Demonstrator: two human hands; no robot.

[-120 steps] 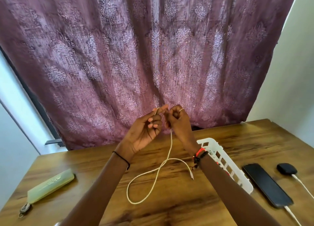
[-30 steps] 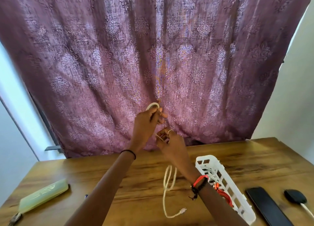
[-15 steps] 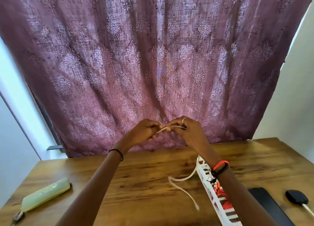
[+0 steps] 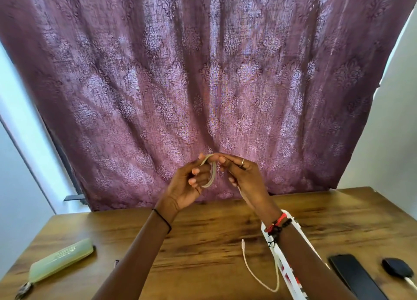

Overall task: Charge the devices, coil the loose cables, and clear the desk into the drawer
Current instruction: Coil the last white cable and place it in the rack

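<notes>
1. The white cable [image 4: 208, 172] loops around the left hand [image 4: 188, 184] fingers, which curl closed on it; the right hand [image 4: 244, 180] pinches its strand, the tail hanging to the table [image 4: 203, 243].
2. Below the right wrist sits a white basket [image 4: 291, 275]; beyond it a black phone [image 4: 355, 277] and charger [image 4: 397, 268] near the table's right edge.
3. Bare wood lies open beneath the fingers.
4. Far left, the green case [image 4: 61, 262] carries unreadable print.

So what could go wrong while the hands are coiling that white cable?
The coil rests only on the left hand's fingers while the right hand feeds it, so its loops may slip apart. The loose tail's connector lies near the white basket and could snag on its slots when pulled up.
</notes>
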